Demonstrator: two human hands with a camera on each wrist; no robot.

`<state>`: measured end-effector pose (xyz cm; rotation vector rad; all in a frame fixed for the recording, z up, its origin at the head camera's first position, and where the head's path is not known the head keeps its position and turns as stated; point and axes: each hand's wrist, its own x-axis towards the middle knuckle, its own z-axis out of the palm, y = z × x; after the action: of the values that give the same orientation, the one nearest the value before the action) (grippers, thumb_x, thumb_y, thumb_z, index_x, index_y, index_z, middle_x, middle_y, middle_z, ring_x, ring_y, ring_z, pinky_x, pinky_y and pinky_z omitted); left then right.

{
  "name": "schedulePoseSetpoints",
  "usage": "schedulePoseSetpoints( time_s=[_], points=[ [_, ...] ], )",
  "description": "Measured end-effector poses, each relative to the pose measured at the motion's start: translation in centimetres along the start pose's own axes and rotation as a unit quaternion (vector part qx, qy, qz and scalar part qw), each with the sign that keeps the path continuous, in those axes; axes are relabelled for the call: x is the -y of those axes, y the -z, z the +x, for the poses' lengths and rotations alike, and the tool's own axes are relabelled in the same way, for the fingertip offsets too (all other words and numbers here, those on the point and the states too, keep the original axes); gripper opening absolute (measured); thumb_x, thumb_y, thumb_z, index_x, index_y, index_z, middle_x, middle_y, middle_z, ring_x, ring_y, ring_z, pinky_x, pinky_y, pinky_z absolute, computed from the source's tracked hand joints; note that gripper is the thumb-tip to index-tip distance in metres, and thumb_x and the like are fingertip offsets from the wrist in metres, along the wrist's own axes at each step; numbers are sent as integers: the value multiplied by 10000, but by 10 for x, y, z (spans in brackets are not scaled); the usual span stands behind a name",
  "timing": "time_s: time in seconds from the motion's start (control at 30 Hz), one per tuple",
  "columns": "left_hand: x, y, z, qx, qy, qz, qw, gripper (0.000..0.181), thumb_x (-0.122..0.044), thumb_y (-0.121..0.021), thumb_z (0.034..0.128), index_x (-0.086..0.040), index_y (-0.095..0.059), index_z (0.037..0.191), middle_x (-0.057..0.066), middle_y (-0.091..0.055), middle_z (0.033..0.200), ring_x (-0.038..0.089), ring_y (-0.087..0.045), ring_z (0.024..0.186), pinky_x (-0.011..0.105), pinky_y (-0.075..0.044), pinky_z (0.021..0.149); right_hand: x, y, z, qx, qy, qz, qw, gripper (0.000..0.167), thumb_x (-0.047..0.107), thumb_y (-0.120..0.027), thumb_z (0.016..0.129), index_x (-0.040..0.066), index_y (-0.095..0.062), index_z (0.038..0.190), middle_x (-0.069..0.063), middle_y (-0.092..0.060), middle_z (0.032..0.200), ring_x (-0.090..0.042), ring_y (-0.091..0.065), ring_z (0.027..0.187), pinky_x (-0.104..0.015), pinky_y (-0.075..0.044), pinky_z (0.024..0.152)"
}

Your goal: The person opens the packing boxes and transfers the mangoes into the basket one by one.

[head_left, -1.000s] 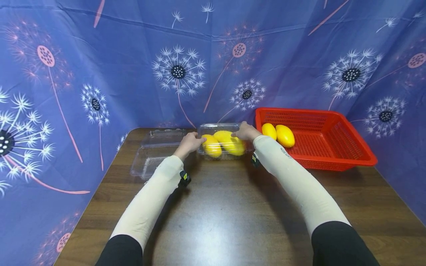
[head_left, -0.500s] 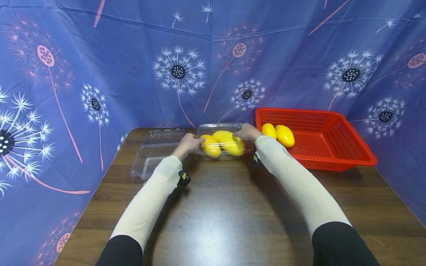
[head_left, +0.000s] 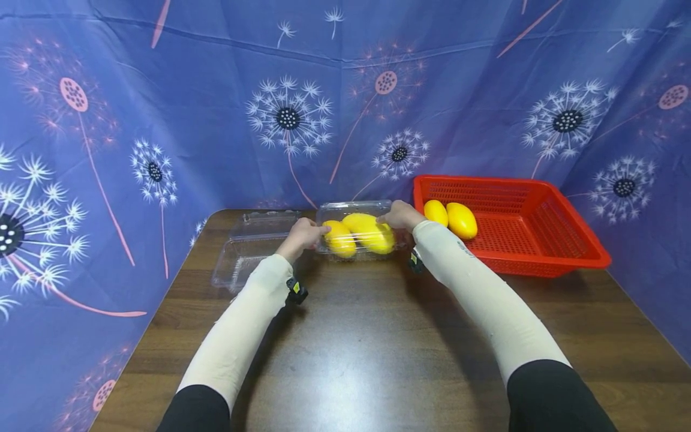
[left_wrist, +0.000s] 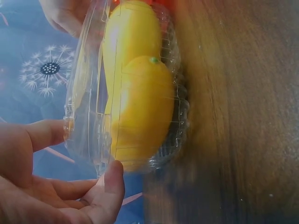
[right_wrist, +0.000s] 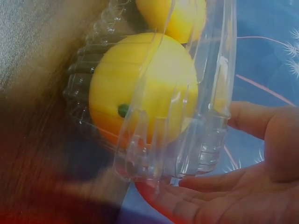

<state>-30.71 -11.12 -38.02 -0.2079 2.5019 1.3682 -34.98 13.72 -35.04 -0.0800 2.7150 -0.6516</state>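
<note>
A clear plastic clamshell box [head_left: 353, 207] lies between both hands at the back middle of the table, with its lid down over two yellow mangoes. The smaller mango [head_left: 340, 241] is at the left and the larger mango [head_left: 372, 234] at the right. My left hand [head_left: 302, 235] grips the left end of the box. In the left wrist view its thumb is on the lid and a fingertip [left_wrist: 114, 175] touches the rim. At the opposite end, my right hand [head_left: 400, 215] holds the box with thumb on the lid and fingers [right_wrist: 170, 200] below the rim.
Left of my left hand lies another clear plastic box [head_left: 237, 258] with its lid raised. A red plastic basket [head_left: 518, 261] stands at the back right, with two mangoes [head_left: 461, 220] at its left end. A patterned blue cloth [head_left: 345, 120] hangs behind the table.
The clamshell box has shifted slightly left, and both hands have kept their hold on it. The basket and the other box stay where they were.
</note>
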Motion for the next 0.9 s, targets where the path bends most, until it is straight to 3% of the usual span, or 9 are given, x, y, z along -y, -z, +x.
schedulePoseSetpoints(
  time_s=[0.13,0.27,0.43,0.57,0.63,0.77,0.9],
  points=[
    [2,1,-2,4,-18,-45,10000,374,-311,-622,940,-134,-433,669,-61,-392,551,108,-433,523,441,-529,822,1,-1,-2,-189,125,-24,9997,623,364,-626,918,-102,-493,1309,-241,-540,1337,-324,-536,1158,-445,-447,1060],
    [3,4,-4,6,-3,-181,9998,374,-297,-628,937,-147,-428,659,-63,-407,543,99,-423,516,316,-500,646,4,-1,-4,-322,144,-57,9994,627,374,-637,907,-112,-509,1282,-263,-550,1328,-348,-547,1189,-450,-449,1054],
    [2,6,-7,-68,12,-233,9997,273,-286,-634,934,-34,-555,865,-32,-464,598,79,-437,496,204,-429,520,4,-1,-4,-273,152,52,9995,649,386,-624,917,-113,-484,1307,-265,-517,1370,-363,-522,1242,-458,-435,1074],
    [1,10,-9,-126,30,-274,9995,414,-278,-637,935,61,-547,1155,-14,-494,646,63,-450,489,195,-457,523,3,-1,-3,-269,147,302,9991,693,380,-636,909,-117,-436,1348,-266,-490,1399,-369,-501,1264,-471,-412,1102],
    [0,12,-10,-148,13,-307,9994,430,-275,-640,934,66,-543,1177,-9,-501,653,65,-454,488,211,-470,543,3,0,-3,-296,150,400,9986,701,379,-643,903,-122,-432,1346,-267,-493,1392,-368,-502,1255,-470,-412,1101],
    [-1,16,-12,-172,-28,-388,9991,357,-300,-644,930,29,-587,1056,-13,-502,657,76,-452,504,221,-458,547,4,1,-2,-351,229,509,9978,711,379,-652,895,-134,-431,1336,-274,-496,1381,-360,-504,1237,-461,-419,1091],
    [0,20,-12,-177,-55,-519,9985,445,-317,-657,921,39,-560,1170,-10,-516,690,71,-454,508,205,-443,535,5,3,-4,-353,308,697,9965,711,367,-656,897,-138,-424,1341,-277,-490,1381,-338,-503,1196,-446,-437,1063]
  ],
)
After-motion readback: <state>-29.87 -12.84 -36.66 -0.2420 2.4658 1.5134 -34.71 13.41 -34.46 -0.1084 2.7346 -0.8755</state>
